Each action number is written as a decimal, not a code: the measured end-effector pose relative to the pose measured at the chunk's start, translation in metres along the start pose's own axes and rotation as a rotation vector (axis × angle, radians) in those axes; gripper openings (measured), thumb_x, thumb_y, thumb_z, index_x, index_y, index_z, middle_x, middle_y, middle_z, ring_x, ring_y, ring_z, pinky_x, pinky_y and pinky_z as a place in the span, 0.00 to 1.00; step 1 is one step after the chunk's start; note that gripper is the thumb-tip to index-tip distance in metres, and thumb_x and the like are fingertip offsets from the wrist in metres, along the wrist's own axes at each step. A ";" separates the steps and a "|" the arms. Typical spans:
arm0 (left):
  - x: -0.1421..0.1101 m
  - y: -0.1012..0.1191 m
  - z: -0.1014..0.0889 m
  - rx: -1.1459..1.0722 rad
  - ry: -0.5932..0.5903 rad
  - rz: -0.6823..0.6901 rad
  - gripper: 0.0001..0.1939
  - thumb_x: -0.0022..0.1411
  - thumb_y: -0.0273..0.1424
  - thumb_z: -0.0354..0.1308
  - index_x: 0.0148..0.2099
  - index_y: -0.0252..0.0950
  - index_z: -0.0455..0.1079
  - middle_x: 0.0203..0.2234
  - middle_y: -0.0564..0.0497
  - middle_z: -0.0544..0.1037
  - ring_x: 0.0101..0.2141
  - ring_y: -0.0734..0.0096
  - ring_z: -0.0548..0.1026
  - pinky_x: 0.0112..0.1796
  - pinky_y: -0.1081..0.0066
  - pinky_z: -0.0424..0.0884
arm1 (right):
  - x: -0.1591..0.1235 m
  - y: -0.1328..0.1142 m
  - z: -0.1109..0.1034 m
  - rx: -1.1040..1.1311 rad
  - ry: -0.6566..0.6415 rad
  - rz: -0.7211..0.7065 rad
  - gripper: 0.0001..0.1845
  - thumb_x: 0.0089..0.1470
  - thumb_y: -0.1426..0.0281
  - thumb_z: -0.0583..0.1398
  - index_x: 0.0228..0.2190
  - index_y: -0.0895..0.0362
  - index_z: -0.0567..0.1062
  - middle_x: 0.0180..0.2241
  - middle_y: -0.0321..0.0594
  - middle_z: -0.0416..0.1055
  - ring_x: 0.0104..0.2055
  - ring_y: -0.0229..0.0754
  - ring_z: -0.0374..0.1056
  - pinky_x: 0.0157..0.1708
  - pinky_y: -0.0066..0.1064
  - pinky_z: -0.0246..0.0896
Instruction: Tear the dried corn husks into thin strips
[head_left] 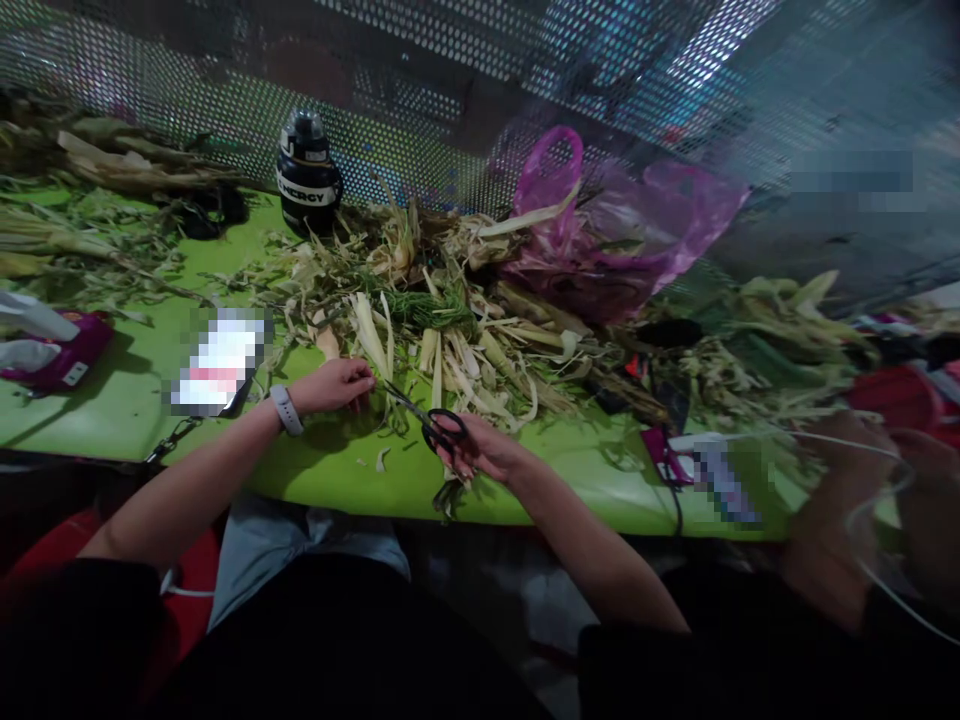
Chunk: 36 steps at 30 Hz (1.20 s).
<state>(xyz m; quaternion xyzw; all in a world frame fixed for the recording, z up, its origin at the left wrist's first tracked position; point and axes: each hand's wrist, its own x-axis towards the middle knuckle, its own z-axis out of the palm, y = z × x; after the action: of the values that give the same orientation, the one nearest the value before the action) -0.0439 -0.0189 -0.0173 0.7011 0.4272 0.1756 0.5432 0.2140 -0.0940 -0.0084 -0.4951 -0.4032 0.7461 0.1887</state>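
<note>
Green desk carries a large heap of stalks, most looking uncut; a few scraps lie loose before it. Right hand grips scissors, blades toward the left hand, whose fingers curl beside the heap, perhaps pinching something; I cannot tell.

I sat at what looked like an informal workshop: a long green worktable heaped with dried plant stalks, a perforated metal screen behind the table, and another worker's arms along the same table, to my right.
</note>
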 end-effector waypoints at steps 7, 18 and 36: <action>-0.001 0.002 -0.002 -0.006 0.021 0.023 0.12 0.60 0.41 0.51 0.34 0.37 0.61 0.23 0.51 0.78 0.23 0.70 0.76 0.22 0.74 0.69 | -0.005 -0.008 0.006 0.035 -0.026 0.014 0.22 0.48 0.51 0.62 0.25 0.59 0.68 0.15 0.34 0.70 0.09 0.28 0.56 0.07 0.18 0.51; -0.003 0.004 -0.003 0.022 0.009 0.025 0.11 0.61 0.41 0.50 0.35 0.37 0.60 0.21 0.52 0.77 0.21 0.70 0.75 0.21 0.74 0.68 | 0.008 -0.006 0.004 0.257 -0.041 0.123 0.21 0.55 0.54 0.57 0.25 0.60 0.68 0.14 0.31 0.67 0.09 0.28 0.55 0.08 0.18 0.50; -0.008 0.012 -0.007 0.033 -0.054 0.057 0.14 0.59 0.42 0.53 0.35 0.36 0.65 0.21 0.52 0.76 0.20 0.73 0.73 0.22 0.75 0.67 | 0.018 -0.010 0.016 0.091 -0.012 -0.096 0.24 0.43 0.51 0.65 0.23 0.58 0.64 0.14 0.28 0.65 0.09 0.24 0.50 0.08 0.18 0.43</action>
<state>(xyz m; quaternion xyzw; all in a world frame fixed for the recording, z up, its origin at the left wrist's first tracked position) -0.0486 -0.0219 -0.0025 0.7263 0.3952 0.1652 0.5377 0.1901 -0.0820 -0.0080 -0.4615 -0.3933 0.7568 0.2442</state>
